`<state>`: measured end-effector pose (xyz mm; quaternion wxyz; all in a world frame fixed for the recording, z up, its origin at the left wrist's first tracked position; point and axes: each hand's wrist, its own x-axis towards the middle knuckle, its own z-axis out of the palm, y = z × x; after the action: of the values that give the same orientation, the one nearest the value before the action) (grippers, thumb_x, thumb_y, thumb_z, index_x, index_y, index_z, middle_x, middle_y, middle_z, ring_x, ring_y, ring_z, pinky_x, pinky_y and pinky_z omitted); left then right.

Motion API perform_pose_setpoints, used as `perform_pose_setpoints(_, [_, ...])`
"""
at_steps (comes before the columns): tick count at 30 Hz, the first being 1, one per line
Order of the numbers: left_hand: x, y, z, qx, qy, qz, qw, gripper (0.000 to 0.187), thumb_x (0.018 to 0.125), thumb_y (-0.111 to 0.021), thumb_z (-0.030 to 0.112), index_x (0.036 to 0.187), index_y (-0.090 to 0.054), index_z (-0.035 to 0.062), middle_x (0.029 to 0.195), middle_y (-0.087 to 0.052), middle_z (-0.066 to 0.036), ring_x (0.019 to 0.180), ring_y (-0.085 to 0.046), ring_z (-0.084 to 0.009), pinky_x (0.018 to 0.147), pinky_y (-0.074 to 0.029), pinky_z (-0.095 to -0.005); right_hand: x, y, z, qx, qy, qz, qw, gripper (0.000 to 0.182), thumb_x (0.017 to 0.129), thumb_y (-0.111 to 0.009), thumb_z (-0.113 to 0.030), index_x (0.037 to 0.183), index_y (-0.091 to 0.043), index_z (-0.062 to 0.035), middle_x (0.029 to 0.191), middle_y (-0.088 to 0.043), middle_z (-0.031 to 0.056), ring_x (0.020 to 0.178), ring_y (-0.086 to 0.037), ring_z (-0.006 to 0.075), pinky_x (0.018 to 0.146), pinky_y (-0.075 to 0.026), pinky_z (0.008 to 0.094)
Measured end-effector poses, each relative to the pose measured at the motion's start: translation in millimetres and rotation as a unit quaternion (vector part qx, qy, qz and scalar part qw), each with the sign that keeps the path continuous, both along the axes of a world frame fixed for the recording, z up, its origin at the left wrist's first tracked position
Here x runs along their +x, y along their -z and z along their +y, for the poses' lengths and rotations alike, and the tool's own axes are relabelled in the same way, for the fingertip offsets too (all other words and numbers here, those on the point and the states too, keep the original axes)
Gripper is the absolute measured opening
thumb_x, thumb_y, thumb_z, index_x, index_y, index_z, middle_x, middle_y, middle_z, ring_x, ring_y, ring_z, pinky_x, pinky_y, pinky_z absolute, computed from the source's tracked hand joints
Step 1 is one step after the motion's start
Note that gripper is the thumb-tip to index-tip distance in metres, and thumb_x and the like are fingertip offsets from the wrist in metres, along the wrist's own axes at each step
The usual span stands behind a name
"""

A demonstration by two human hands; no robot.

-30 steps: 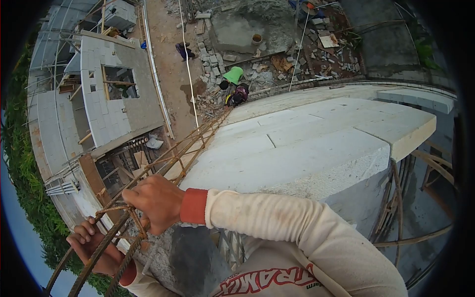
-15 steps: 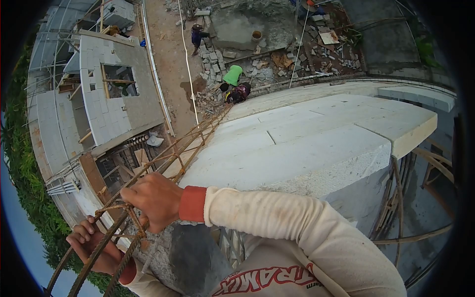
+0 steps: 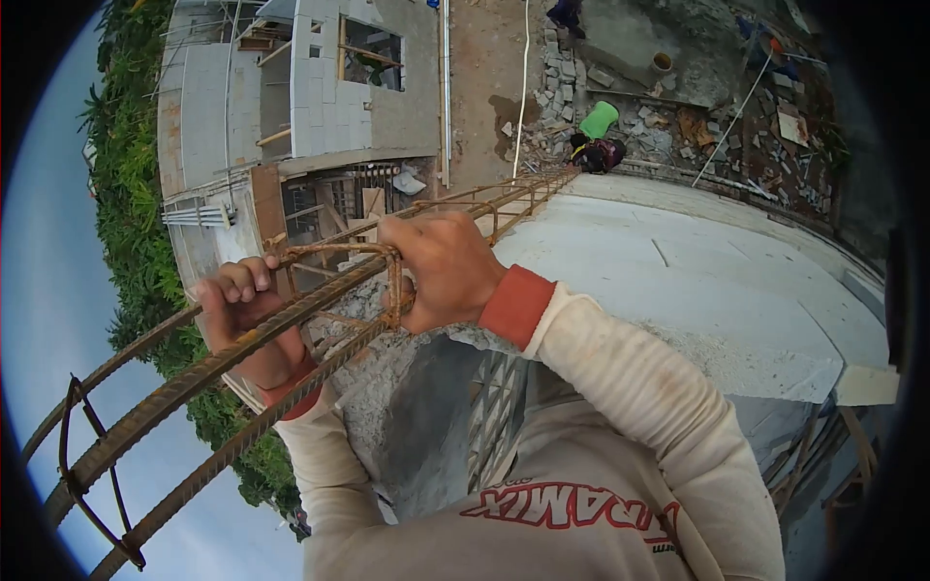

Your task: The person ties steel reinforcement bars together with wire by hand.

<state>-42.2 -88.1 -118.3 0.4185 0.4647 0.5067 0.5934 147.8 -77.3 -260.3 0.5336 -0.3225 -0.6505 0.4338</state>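
A long cage of rusty ribbed rebar (image 3: 208, 370) slants up from the lower left to the far end of the wall. My left hand (image 3: 247, 324) has its fingers curled over the rear bar, its palm partly behind the nearer bars. Further along, my right hand (image 3: 448, 266) is closed around the cage beside a rusty square stirrup (image 3: 395, 281); the bars hide its fingertips. A darker, loose-looking stirrup (image 3: 66, 445) hangs across the bars near the lower left.
A white block wall (image 3: 668, 261) runs along the right, high above the ground. Below, a person in green (image 3: 599, 120) bends near rubble (image 3: 560, 82). A block building (image 3: 329, 107) stands opposite. Rough concrete (image 3: 363, 387) lies under the cage.
The view has turned, so the cage and both hands appear further right and higher. More of the cage's near end shows, with the dark stirrup. Both hands stay on the cage.
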Motion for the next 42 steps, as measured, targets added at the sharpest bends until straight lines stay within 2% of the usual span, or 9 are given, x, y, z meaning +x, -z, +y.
perform_pose_setpoints(11, [-6.9, -0.9, -1.6, -0.008, 0.011, 0.016, 1.000, 0.036, 0.114, -0.042, 0.033, 0.086, -0.043, 0.0100, 0.081, -0.040, -0.004, 0.084, -0.043, -0.0216, 0.097, -0.042, -0.0474, -5.2, 3.1, -1.0, 0.004, 0.009, -0.013, 1.000, 0.047, 0.055, -0.080, -0.017, 0.092, -0.054, -0.0050, 0.063, -0.059, 0.0144, 0.060, -0.062, 0.0395, 0.058, -0.049, 0.0488])
perform_pose_setpoints(29, [-1.5, -1.5, 0.0, 0.008, 0.006, 0.010, 1.000, 0.037, 0.114, -0.041, 0.029, 0.083, -0.041, 0.0096, 0.080, -0.038, -0.004, 0.082, -0.042, -0.0196, 0.092, -0.042, -0.0424, -5.1, 1.2, -1.7, 0.008, 0.008, -0.014, 1.000, 0.049, 0.054, -0.078, -0.018, 0.093, -0.051, -0.0045, 0.068, -0.059, 0.0160, 0.068, -0.062, 0.0419, 0.060, -0.048, 0.0494])
perform_pose_setpoints(32, [-0.1, -3.5, -0.5, 0.007, -0.001, 0.002, 1.000, 0.036, 0.114, -0.042, 0.029, 0.083, -0.041, 0.0098, 0.080, -0.038, -0.003, 0.081, -0.041, -0.0190, 0.091, -0.042, -0.0417, -5.7, 2.4, -1.6, 0.012, 0.011, 0.005, 1.000, 0.044, 0.063, -0.080, -0.019, 0.095, -0.053, -0.0050, 0.069, -0.057, 0.0166, 0.064, -0.058, 0.0422, 0.060, -0.047, 0.0496])
perform_pose_setpoints(36, [-1.6, 0.3, 0.0, 0.009, 0.005, 0.001, 1.000, 0.037, 0.115, -0.041, 0.029, 0.083, -0.041, 0.0099, 0.079, -0.036, -0.003, 0.081, -0.040, -0.0185, 0.091, -0.041, -0.0418, -1.2, -4.1, -2.5, 0.005, 0.011, -0.010, 1.000, 0.048, 0.055, -0.078, -0.017, 0.094, -0.052, -0.0040, 0.071, -0.061, 0.0154, 0.069, -0.064, 0.0418, 0.061, -0.050, 0.0496])
perform_pose_setpoints(42, [-6.6, 0.7, 0.3, 0.015, 0.024, -0.005, 1.000, 0.037, 0.115, -0.040, 0.029, 0.084, -0.041, 0.0090, 0.079, -0.036, -0.003, 0.082, -0.040, -0.0186, 0.092, -0.041, -0.0420, -1.9, -2.7, -3.4, 0.004, 0.019, -0.011, 1.000, 0.052, 0.054, -0.079, -0.015, 0.098, -0.054, -0.0029, 0.075, -0.063, 0.0160, 0.074, -0.066, 0.0424, 0.065, -0.052, 0.0494])
